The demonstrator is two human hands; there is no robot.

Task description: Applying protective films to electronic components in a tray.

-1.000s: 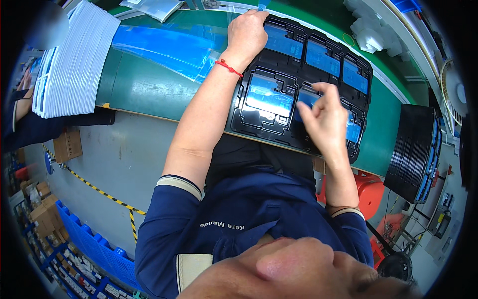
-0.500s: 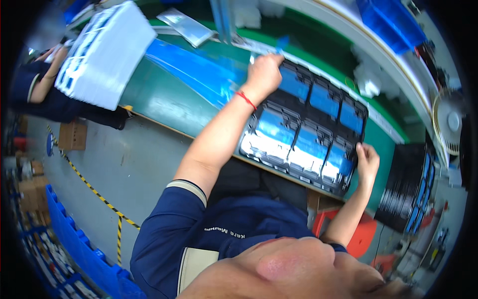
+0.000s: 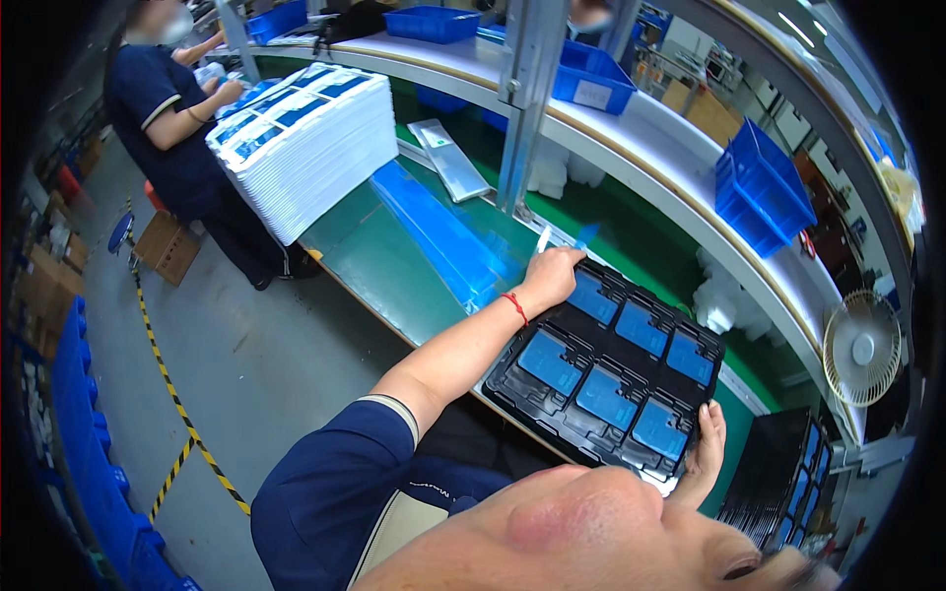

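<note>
A black plastic tray (image 3: pixel 631 389) lies on the green bench in front of me, with several flat blue pieces (image 3: pixel 604 396) in its compartments. My left hand (image 3: pixel 554 277), with a red cord round the wrist, is closed on the tray's far left corner. A slim white thing (image 3: pixel 544 239) sticks up beside those fingers; whether they hold it I cannot tell. A bit of blue film (image 3: pixel 587 235) shows just beyond that corner. My right hand (image 3: pixel 706 443) grips the tray's right edge, its thumb side against the rim.
Blue film strips (image 3: pixel 434 231) lie on the bench (image 3: pixel 360 266) to the left, before a tall stack of white trays (image 3: pixel 325 158). A co-worker (image 3: pixel 163 118) stands there. Stacked black trays (image 3: pixel 774 473) and a fan (image 3: pixel 862 347) are at right. A metal post (image 3: pixel 519 118) rises behind.
My view has swung upward, showing more of the shelf and co-worker. Bright glare on the tray's near row has gone. Both hands stay at the tray's edges.
</note>
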